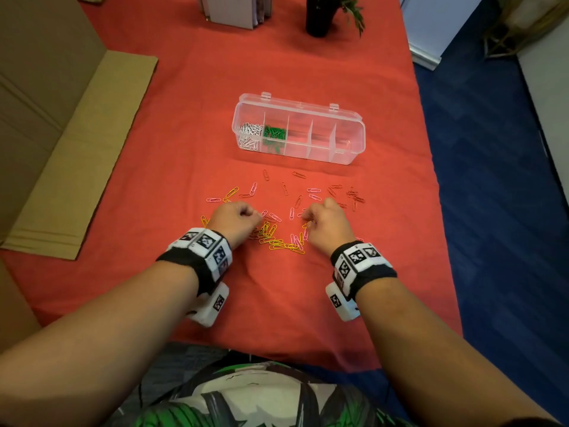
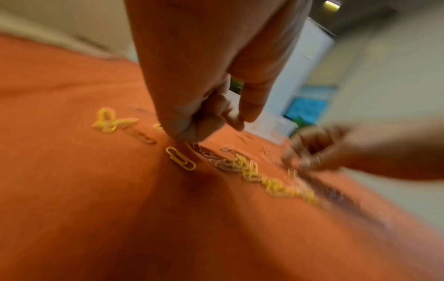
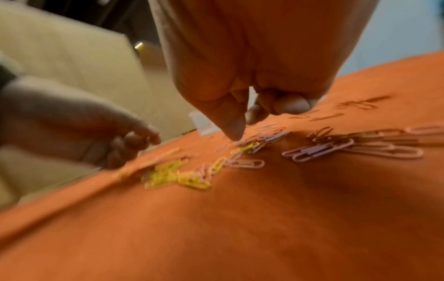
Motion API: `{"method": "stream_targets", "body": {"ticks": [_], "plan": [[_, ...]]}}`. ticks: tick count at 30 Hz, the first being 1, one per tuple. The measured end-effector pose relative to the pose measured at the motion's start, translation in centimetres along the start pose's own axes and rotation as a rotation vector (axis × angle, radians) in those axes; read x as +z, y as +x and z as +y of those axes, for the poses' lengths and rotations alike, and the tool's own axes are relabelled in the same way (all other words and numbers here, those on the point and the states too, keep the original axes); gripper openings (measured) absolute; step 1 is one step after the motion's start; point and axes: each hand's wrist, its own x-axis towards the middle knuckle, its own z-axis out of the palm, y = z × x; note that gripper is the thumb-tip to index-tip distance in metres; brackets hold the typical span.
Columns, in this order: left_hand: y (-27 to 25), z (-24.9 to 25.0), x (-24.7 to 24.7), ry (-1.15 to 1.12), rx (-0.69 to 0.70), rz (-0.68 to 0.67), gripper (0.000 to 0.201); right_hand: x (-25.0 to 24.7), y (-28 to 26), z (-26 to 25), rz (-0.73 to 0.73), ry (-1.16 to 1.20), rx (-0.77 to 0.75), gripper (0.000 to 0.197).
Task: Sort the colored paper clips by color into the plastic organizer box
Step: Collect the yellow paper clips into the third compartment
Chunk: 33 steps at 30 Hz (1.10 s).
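Both curled hands, left hand (image 1: 237,218) and right hand (image 1: 326,220), grip unclear, should gather only yellow clips (image 1: 277,241) mid-table, leaving pink.

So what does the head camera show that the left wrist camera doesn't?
Only the head view shows the organizer box, with white clips and green clips in its two leftmost compartments and the other compartments looking empty, plus the cardboard at the left. Only the left wrist view shows the left hand from underneath, fingers curled just above the cloth, though blurred. Both show the right hand, the yellow clips and the red cloth.
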Motion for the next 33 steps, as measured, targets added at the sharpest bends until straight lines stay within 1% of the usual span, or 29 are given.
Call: {"method": "stream_targets", "body": {"ticks": [1,2,5,7,10,12,13,15,16,17,19,21,22,24,28,31,33], "plan": [[-0.1,0.0,0.3,0.180,0.086,0.027,0.015,0.1,-0.1,-0.1,0.003,-0.102,-0.055,0.023],[-0.2,0.1,0.6,0.312,0.157,0.055,0.017,0.2,-0.3,-0.2,0.001,-0.207,-0.103,0.025],[-0.4,0.1,1.6,0.587,0.291,0.109,0.028,0.1,-1.1,-0.9,0.038,-0.461,-0.213,0.024],[-0.4,0.1,2.1,0.684,0.321,0.085,0.029,0.1,-1.7,-1.3,0.058,-0.550,-0.245,0.023],[-0.2,0.0,2.4,0.664,0.343,0.057,0.022,0.1,-1.9,-1.1,0.016,-0.564,-0.182,0.027],[-0.2,-0.1,2.4,0.566,0.337,0.062,0.017,0.1,-1.6,-0.6,-0.046,-0.506,-0.122,0.029],[-0.2,-0.1,2.5,0.495,0.325,0.077,0.014,0.1,-1.3,-0.3,-0.072,-0.425,-0.087,0.028],[-0.2,-0.1,2.4,0.342,0.278,0.089,0.007,-0.3,-0.9,0.3,-0.090,-0.151,0.002,0.018],[0.0,-0.1,2.2,0.254,0.241,0.071,0.004,-0.6,-0.8,0.5,-0.081,0.012,0.050,0.012],[0.2,-0.1,2.0,0.153,0.187,0.038,0.006,-1.0,-0.7,0.7,-0.068,0.170,0.099,0.009],[0.5,-0.1,1.5,-0.077,0.069,-0.054,0.012,-1.7,-0.6,0.9,-0.027,0.475,0.192,0.018],[0.4,0.2,1.1,-0.298,-0.026,-0.121,0.015,-2.2,-0.7,0.8,-0.022,0.730,0.261,0.024],[0.1,0.6,1.0,-0.415,-0.076,-0.150,0.018,-2.4,-0.7,0.8,-0.025,0.799,0.282,0.024],[-0.5,1.4,0.6,-0.617,-0.181,-0.199,0.024,-2.7,-0.7,0.7,-0.025,0.867,0.293,0.023],[-1.2,2.3,-0.6,-0.890,-0.347,-0.263,0.024,-3.0,-0.4,0.4,-0.043,1.028,0.333,0.021],[-1.4,2.4,-1.4,-0.996,-0.404,-0.298,0.024,-3.6,-0.6,0.2,-0.084,1.155,0.393,0.019],[-1.3,2.4,-1.6,-0.986,-0.410,-0.290,0.023,-3.9,-1.0,-0.1,-0.138,1.262,0.433,0.019]]}}
